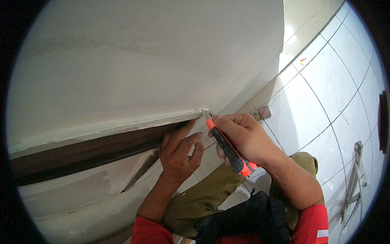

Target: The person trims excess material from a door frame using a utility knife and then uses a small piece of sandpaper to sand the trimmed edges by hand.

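Utility knife (229, 148): light, stiff, sharp-tipped; right hand (243, 138) fingers closed around its handle, blade toward 11 o'clock. Left hand (178, 152), fingers loosely curled, presses the dark wood strip (89, 152).

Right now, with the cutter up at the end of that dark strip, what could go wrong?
1. The left hand braces on the dark wooden strip right beside the blade tip; a slip could cut its fingers.
2. The right hand holds the orange and black utility knife at the corner of the pale wall panel; the blade could gouge that surface.
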`<state>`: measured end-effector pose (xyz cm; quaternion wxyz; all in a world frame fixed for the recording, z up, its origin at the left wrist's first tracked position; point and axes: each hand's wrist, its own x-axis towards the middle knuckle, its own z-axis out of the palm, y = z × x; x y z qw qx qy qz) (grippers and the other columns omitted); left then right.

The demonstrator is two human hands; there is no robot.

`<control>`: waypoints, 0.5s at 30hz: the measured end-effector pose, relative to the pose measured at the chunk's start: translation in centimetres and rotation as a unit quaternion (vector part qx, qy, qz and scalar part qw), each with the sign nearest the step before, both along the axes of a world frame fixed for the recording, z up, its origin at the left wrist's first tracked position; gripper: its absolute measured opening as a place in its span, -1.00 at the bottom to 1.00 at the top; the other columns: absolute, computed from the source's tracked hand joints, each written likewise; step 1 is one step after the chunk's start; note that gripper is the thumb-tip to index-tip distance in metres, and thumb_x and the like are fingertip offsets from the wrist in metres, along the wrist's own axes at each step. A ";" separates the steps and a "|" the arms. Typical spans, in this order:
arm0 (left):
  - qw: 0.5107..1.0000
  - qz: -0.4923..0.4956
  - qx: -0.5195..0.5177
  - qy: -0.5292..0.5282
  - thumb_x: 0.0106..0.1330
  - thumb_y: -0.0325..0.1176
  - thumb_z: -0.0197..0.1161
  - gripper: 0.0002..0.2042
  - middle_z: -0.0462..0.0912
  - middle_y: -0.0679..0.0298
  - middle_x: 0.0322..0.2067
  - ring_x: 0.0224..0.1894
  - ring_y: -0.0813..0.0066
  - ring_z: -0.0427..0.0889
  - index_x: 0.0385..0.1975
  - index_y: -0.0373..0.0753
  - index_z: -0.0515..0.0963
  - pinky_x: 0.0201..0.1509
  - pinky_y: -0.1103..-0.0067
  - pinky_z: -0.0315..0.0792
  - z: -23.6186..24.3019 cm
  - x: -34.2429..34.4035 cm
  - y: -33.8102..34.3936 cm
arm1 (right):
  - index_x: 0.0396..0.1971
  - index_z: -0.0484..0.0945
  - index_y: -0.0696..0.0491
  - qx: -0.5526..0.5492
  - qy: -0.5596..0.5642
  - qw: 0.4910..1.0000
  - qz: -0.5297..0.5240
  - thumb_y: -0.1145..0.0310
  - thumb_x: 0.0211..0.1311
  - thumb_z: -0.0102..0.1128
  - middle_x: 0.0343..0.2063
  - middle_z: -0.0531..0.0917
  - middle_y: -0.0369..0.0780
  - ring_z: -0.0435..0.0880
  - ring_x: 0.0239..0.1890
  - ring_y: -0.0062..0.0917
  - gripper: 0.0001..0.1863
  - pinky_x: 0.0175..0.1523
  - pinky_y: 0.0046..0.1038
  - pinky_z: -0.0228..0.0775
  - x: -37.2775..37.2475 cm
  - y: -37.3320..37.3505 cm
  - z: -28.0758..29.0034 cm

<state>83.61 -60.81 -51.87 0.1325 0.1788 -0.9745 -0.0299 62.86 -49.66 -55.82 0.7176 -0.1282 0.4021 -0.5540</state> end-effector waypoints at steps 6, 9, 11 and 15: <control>1.000 0.006 0.000 -0.005 0.23 -0.48 0.51 -0.79 0.76 0.16 0.23 0.11 0.29 0.76 -0.13 -0.17 0.79 0.18 0.37 0.57 0.0 0.1 0.1 | -0.20 0.69 0.25 0.001 -0.015 1.000 0.000 -0.03 0.71 0.06 -0.53 0.74 -0.15 0.77 -0.57 -0.52 -0.43 -0.51 -0.46 0.59 -0.1 0.2 0.1; 1.000 0.005 -0.002 -0.004 0.23 -0.48 0.51 -0.79 0.76 0.16 0.24 0.11 0.29 0.76 -0.14 -0.17 0.79 0.19 0.37 0.57 0.0 0.1 0.1 | -0.20 0.68 0.24 0.016 -0.011 1.000 -0.007 -0.02 0.72 0.03 -0.55 0.73 -0.16 0.76 -0.58 -0.53 -0.44 -0.51 -0.47 0.59 0.1 0.1 0.0; 1.000 0.004 -0.003 -0.004 0.23 -0.48 0.51 -0.80 0.76 0.16 0.24 0.13 0.29 0.76 -0.14 -0.17 0.79 0.19 0.37 0.57 0.0 0.1 0.1 | -0.19 0.67 0.22 0.001 0.005 1.000 -0.009 0.01 0.75 -0.02 -0.59 0.72 -0.18 0.72 -0.63 -0.54 -0.46 -0.50 -0.52 0.58 0.2 -0.1 -0.1; 1.000 0.004 0.005 -0.005 0.25 -0.48 0.50 -0.79 0.76 0.16 0.25 0.16 0.28 0.76 -0.13 -0.18 0.79 0.20 0.37 0.57 0.0 0.1 0.1 | -0.19 0.67 0.23 0.012 -0.001 1.000 -0.002 0.01 0.75 -0.03 -0.59 0.72 -0.18 0.71 -0.64 -0.54 -0.45 -0.50 -0.52 0.58 0.3 0.0 -0.1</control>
